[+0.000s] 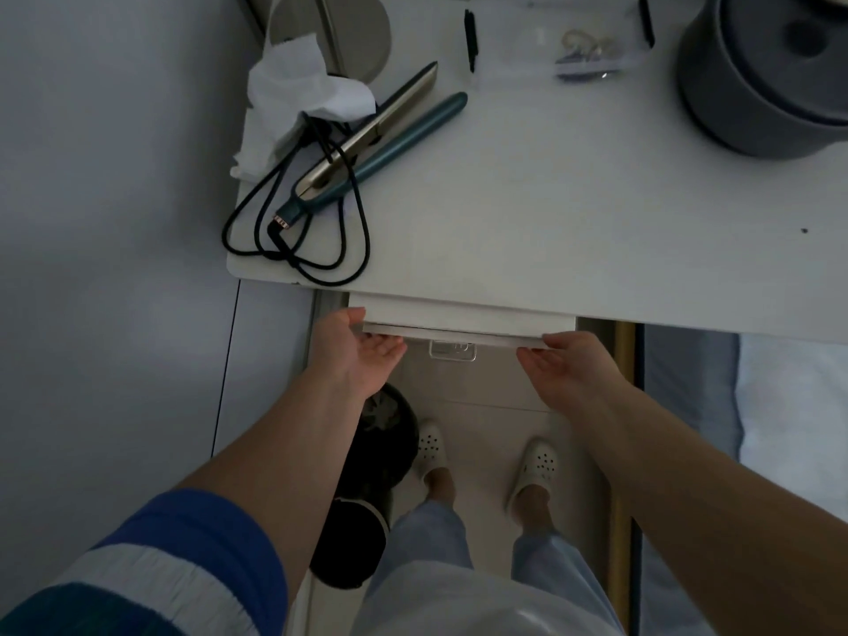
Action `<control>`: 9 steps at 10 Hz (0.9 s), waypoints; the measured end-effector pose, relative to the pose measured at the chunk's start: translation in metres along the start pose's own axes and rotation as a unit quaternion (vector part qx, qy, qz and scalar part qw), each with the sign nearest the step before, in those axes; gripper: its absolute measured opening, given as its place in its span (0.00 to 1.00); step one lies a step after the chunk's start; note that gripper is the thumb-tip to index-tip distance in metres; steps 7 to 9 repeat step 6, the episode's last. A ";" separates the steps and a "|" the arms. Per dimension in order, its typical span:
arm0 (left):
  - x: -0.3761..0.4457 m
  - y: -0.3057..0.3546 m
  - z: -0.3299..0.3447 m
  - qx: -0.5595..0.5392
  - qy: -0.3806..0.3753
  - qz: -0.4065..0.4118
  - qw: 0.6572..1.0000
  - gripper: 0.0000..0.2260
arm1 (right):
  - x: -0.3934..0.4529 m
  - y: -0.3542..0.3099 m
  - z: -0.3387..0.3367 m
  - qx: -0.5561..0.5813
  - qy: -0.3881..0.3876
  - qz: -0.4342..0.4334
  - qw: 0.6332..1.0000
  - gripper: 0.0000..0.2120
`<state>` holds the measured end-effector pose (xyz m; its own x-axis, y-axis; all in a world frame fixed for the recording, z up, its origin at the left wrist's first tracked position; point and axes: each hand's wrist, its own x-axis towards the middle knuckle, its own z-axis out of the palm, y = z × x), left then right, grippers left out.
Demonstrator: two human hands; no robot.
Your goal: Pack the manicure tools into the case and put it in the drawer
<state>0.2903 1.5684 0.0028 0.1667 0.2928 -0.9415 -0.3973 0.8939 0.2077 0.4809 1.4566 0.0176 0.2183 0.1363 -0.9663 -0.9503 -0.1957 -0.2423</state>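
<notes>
Under the white desk (550,213), both flat hands, left hand (355,355) and right hand (569,364), should press the drawer (459,321) front evenly so it slides straight.

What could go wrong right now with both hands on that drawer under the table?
1. Pinched fingers: the left hand and right hand both touch the front edge of the drawer, which is nearly closed under the table.
2. The cord of the hair straightener loops over the table edge just left of the drawer, so the left forearm could snag it.
3. No manicure case is visible, so whether it is inside cannot be confirmed.
</notes>
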 end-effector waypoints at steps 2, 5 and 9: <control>0.005 0.006 0.010 -0.034 -0.016 0.004 0.999 0.13 | 0.004 -0.008 0.007 0.004 -0.003 -0.013 1.000 0.08; -0.008 -0.009 0.000 0.117 0.043 0.069 0.990 0.07 | -0.006 -0.004 -0.017 -0.102 -0.013 -0.059 0.993 0.03; -0.028 -0.025 -0.005 0.256 0.082 0.097 0.958 0.06 | -0.021 -0.008 -0.045 -0.232 0.005 -0.095 0.968 0.06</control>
